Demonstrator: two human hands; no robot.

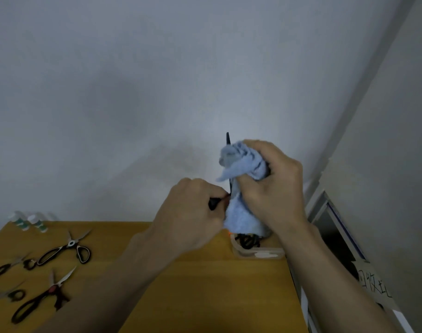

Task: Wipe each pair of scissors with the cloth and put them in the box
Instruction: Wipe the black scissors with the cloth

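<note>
above the right grip (pixel 272 188), blade tip (pixel 227 138)

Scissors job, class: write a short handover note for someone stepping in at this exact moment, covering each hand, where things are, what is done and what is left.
Left hand grips the black handle of the held scissors, tip pointing up.
Right hand grips the blue cloth, wrapped round the blades.
Box sits at the table's far right edge, with dark scissors handles showing inside.
Done: at least one pair looks boxed.
Left: finish wiping this pair and box it, then wipe and box the four pairs lying on the table's left side.
</note>
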